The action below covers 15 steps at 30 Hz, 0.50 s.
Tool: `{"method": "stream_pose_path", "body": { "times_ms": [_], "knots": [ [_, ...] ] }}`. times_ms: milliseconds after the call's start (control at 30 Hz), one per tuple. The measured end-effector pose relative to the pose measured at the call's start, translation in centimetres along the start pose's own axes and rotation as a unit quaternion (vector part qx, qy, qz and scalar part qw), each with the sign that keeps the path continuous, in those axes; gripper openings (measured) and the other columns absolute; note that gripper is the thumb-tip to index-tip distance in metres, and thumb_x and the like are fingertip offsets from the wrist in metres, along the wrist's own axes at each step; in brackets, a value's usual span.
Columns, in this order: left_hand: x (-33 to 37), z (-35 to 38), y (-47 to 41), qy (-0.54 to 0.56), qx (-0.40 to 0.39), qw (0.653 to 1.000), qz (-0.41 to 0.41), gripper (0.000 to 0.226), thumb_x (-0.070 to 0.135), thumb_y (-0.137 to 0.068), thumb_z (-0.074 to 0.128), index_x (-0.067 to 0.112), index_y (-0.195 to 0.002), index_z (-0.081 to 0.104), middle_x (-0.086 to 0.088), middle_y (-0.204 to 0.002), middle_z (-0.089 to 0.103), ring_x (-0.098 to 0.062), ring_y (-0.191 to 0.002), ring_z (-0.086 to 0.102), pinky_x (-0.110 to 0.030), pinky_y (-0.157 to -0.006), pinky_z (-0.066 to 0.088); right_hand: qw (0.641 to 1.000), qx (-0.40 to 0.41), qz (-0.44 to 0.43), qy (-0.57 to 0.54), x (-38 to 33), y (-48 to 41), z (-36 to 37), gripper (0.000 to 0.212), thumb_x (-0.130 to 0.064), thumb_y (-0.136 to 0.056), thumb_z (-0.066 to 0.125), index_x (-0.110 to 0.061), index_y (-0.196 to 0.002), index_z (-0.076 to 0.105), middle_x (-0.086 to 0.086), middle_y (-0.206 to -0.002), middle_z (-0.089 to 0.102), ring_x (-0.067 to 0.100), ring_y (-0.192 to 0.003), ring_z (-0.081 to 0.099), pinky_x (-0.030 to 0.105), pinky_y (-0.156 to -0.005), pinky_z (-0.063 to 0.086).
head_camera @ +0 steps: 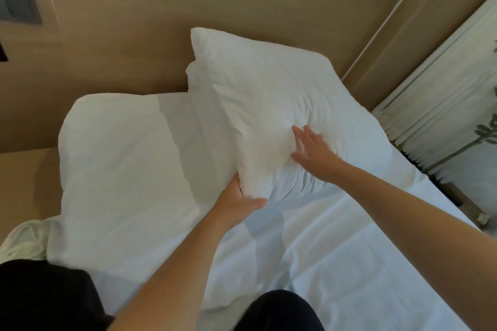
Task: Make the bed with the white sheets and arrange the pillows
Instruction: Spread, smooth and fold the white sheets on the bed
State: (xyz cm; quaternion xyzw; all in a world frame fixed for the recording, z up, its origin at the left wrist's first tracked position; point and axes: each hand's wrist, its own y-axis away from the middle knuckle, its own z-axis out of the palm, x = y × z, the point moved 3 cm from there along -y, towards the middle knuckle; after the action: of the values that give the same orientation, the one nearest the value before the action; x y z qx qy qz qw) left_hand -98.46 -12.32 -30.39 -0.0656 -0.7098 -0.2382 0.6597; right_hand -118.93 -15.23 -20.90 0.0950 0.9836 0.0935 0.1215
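**As the Pillows Go Up, a Bed Nears Its Finish**

While the white sheet (349, 250) lies spread over the bed with only soft creases, a person sets a plump white pillow (269, 99) against the wooden headboard (129, 43) on the side nearest the curtain (443, 94). The two hands are apart. The left hand (236, 200) grips the pillow's lower near corner, thumb across the front and fingers tucked out of sight behind. The right hand (314, 154) lies flat on the pillow's face, fingers spread, and the cover dimples under it.

The pillow stands tilted, its top corner resting on the headboard and its base on the sheet. A second pillow (118, 153) lies flatter just beside it, at the other side of the bed's head, and the two seem to touch along one edge. A crumpled pale cloth (24, 239) sits off the bed's far-left corner.

The sheet work looks largely done, and the step in hand is arranging the pillows. The next move probably calls for squaring this pillow and plumping it even, then standing the second to match, so the pair sits level against the headboard.
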Motion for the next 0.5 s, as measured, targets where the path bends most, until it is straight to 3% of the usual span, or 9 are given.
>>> {"method": "stream_pose_path", "body": {
  "times_ms": [67, 133, 200, 300, 333, 400, 433, 500],
  "knots": [
    [-0.7, -0.1, 0.2, -0.063, -0.007, 0.998, -0.005, 0.057, 0.022, -0.081, 0.072, 0.025, -0.134, 0.05, 0.008, -0.115, 0.058, -0.014, -0.104, 0.056, -0.026, -0.085, 0.043, 0.999, -0.01, 0.043, -0.029, -2.1, -0.3, 0.2, 0.085, -0.06, -0.094, 0.043, -0.028, -0.156, -0.006, 0.007, -0.163, -0.015, 0.039, -0.148, -0.013, 0.057, -0.117, 0.003],
    [-1.0, -1.0, 0.3, -0.12, -0.012, 0.993, 0.004, 0.033, 0.02, -0.086, 0.068, 0.022, -0.118, 0.062, 0.003, -0.108, 0.066, -0.016, -0.097, 0.061, -0.03, -0.084, 0.049, 0.996, -0.023, 0.08, -0.026, -3.6, -0.7, 0.9, 0.098, -0.072, -0.087, 0.041, -0.027, -0.154, -0.014, 0.011, -0.161, -0.019, 0.042, -0.146, -0.016, 0.059, -0.116, 0.001],
    [-1.1, -2.3, 0.4, -0.146, -0.022, 0.989, 0.018, 0.014, 0.02, -0.083, 0.071, 0.02, -0.097, 0.066, 0.005, -0.09, 0.068, -0.014, -0.085, 0.063, -0.028, -0.078, 0.048, 0.994, -0.032, 0.1, -0.004, -4.1, -1.0, 1.5, 0.103, -0.077, -0.083, 0.041, -0.028, -0.153, -0.017, 0.012, -0.161, -0.02, 0.043, -0.146, -0.015, 0.061, -0.116, 0.003],
    [-0.9, -3.7, 1.1, -0.173, -0.012, 0.984, 0.035, 0.011, 0.019, -0.08, 0.073, 0.02, -0.08, 0.062, 0.01, -0.075, 0.061, -0.009, -0.072, 0.056, -0.02, -0.066, 0.041, 0.992, -0.014, 0.118, 0.041, -4.7, -0.7, 1.4, 0.104, -0.077, -0.084, 0.041, -0.027, -0.153, -0.018, 0.011, -0.161, -0.02, 0.04, -0.147, -0.013, 0.066, -0.115, 0.008],
    [-0.8, -3.8, 1.4, -0.172, -0.011, 0.984, 0.043, 0.011, 0.02, -0.081, 0.072, 0.022, -0.087, 0.064, 0.011, -0.082, 0.064, -0.009, -0.079, 0.059, -0.019, -0.07, 0.043, 0.992, 0.008, 0.09, 0.084, -5.4, -0.4, 1.1, 0.098, -0.071, -0.088, 0.042, -0.026, -0.153, -0.017, 0.011, -0.161, -0.019, 0.038, -0.148, -0.013, 0.067, -0.114, 0.009],
    [-0.9, -3.4, 1.9, -0.175, -0.024, 0.983, 0.051, 0.032, 0.019, -0.081, 0.069, 0.025, -0.111, 0.06, 0.011, -0.103, 0.064, -0.01, -0.098, 0.06, -0.024, -0.085, 0.047, 0.977, 0.06, -0.065, 0.194, -7.9, 0.2, 0.8, 0.08, -0.044, -0.098, 0.046, -0.029, -0.155, -0.008, 0.007, -0.163, -0.016, 0.034, -0.149, -0.012, 0.065, -0.115, 0.01],
    [-1.2, -3.0, 2.0, -0.192, -0.035, 0.979, 0.051, 0.038, 0.018, -0.081, 0.068, 0.025, -0.116, 0.056, 0.011, -0.106, 0.062, -0.012, -0.101, 0.059, -0.026, -0.087, 0.046, 0.947, 0.076, -0.182, 0.253, -9.3, 0.6, 0.9, 0.075, -0.027, -0.096, 0.05, -0.031, -0.156, 0.005, 0.006, -0.164, -0.008, 0.033, -0.15, -0.007, 0.065, -0.116, 0.01],
    [-1.8, -2.2, 2.1, -0.26, -0.057, 0.963, 0.035, 0.027, 0.02, -0.084, 0.065, 0.023, -0.105, 0.049, 0.007, -0.097, 0.054, -0.018, -0.093, 0.054, -0.028, -0.077, 0.041, 0.834, 0.092, -0.402, 0.367, -11.5, 1.2, 1.6, 0.063, -0.007, -0.082, 0.063, -0.027, -0.139, 0.05, 0.009, -0.156, 0.033, 0.033, -0.148, 0.021, 0.064, -0.114, 0.016]
  ]
}}
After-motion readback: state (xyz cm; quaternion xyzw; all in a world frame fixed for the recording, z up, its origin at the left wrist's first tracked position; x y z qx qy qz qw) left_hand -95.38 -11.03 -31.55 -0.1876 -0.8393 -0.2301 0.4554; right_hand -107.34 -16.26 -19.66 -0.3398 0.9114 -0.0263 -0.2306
